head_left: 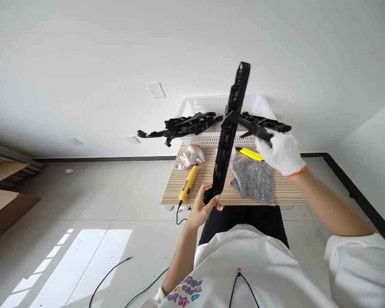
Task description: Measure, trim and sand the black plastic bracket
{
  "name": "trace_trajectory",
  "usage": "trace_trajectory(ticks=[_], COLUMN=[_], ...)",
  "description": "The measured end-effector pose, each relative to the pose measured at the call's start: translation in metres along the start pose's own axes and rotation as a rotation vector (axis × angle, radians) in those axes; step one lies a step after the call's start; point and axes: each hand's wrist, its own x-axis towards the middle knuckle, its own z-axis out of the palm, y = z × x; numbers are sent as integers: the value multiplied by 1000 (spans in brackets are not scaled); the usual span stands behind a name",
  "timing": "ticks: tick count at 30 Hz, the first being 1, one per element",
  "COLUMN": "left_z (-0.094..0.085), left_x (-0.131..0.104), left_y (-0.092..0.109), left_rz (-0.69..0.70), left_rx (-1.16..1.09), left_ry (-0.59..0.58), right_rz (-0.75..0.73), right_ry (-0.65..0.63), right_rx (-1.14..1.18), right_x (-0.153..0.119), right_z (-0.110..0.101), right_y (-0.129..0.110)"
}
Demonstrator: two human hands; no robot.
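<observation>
My bare left hand [207, 207] grips the lower end of a long black plastic bracket [226, 143], which stands tilted up over the table. My right hand [280, 154], in a white knit glove with an orange cuff, is closed around a black elongated piece [256, 128] that reaches the bracket's middle. The hand is slightly blurred, and I cannot tell whether this piece is a separate tool or part of the bracket. Below lie a grey cloth [253, 179] and a yellow utility knife [250, 154].
A white plastic basket [199, 140] against the wall holds more black brackets [192, 124], some overhanging its left side. On the slatted table [171, 194] lie a white glove [192, 157] and a yellow corded tool [188, 183]. Black cables [111, 270] run across the floor.
</observation>
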Motion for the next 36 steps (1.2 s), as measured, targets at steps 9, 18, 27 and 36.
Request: trace_trajectory(ticks=[9, 18, 27, 36], left_z=[7, 2, 15, 30], left_x=[11, 32, 57, 72], left_y=[-11, -20, -15, -12], left_rz=[-40, -38, 60, 109], left_rx=[-65, -23, -62, 82], left_ry=[120, 17, -12, 66], right_rz=[152, -65, 278, 372], right_ry=[-323, -478, -291, -451], right_rx=[-178, -264, 484, 848], right_x=[-79, -109, -78, -96], right_z=[88, 112, 87, 118], right_y=[17, 24, -45, -89])
